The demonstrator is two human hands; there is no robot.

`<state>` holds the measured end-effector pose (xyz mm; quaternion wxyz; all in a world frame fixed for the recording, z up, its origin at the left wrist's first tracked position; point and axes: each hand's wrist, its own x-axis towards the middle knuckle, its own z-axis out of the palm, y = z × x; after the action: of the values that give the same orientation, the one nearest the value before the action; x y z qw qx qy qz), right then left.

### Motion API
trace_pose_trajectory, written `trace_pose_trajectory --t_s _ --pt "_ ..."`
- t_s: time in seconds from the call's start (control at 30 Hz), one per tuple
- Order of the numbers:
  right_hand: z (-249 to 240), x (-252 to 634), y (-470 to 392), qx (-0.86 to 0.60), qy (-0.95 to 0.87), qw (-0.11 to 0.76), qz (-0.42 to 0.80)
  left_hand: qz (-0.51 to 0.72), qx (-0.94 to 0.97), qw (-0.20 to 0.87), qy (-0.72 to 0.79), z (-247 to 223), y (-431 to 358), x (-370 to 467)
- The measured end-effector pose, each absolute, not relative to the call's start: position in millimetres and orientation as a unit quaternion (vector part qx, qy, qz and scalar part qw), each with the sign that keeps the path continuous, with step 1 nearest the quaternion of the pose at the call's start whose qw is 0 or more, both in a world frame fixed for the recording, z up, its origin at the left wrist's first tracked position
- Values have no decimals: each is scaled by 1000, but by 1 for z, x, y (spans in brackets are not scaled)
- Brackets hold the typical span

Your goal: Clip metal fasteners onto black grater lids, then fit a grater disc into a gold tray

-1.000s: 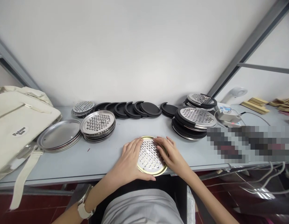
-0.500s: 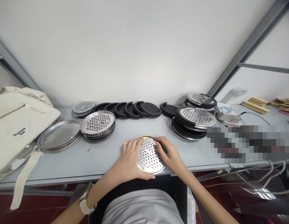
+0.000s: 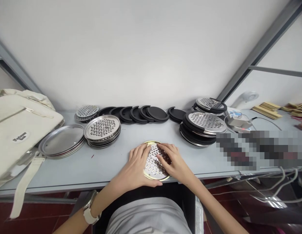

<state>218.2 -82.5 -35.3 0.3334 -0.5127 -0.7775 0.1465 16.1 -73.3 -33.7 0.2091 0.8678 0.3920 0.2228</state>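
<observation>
A round metal grater plate (image 3: pixel 154 162) lies at the front edge of the table, its slotted face up. A yellowish ring (image 3: pixel 152 142) shows around its rim. My left hand (image 3: pixel 133 169) grips the plate's left side, fingers along the far left rim and thumb at the near edge. From the right, my right hand (image 3: pixel 174 162) rests its curved fingers on the plate's upper face and right rim. Its palm covers the right part of the plate.
Left stand a stack of grater plates (image 3: pixel 104 128), metal rings or discs (image 3: pixel 61 141) and a cream bag (image 3: pixel 21 130). Black round covers (image 3: pixel 157 113) line the wall. Right are stacked graters with black covers (image 3: pixel 204 122), a white device with cables (image 3: pixel 238 122) and yellow strips (image 3: pixel 266 110).
My right hand has slid left, further over the grater plate, its fingers now across the slotted face. The left hand has stayed at the left rim.
</observation>
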Motion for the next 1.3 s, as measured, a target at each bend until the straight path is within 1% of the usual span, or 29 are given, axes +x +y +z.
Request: trace_pose_trajectory --t_s 0.3,0.53,0.63,0.83,0.97,1.07,1.17,1.3 --pt "-35 216 -87 -515 -786 322 113 210 866 227 393 -30 -72 17" --pt "-31 217 -89 -518 -784 318 124 218 861 239 392 -23 -73 19" --pt "-32 218 -90 -520 -772 338 140 219 864 245 381 -23 -73 18" --pt "-38 220 -88 -554 -702 409 181 224 857 252 389 -21 -75 18" --pt "-38 222 -88 -547 -691 423 210 227 851 272 388 -22 -74 15" --pt "-37 222 -89 -528 -702 419 228 223 839 307 390 -25 -71 11" --pt "-36 221 -88 -518 -722 404 217 214 825 339 398 -30 -68 6" --pt "-36 221 -88 -507 -732 394 228 204 825 352 391 -32 -65 2"
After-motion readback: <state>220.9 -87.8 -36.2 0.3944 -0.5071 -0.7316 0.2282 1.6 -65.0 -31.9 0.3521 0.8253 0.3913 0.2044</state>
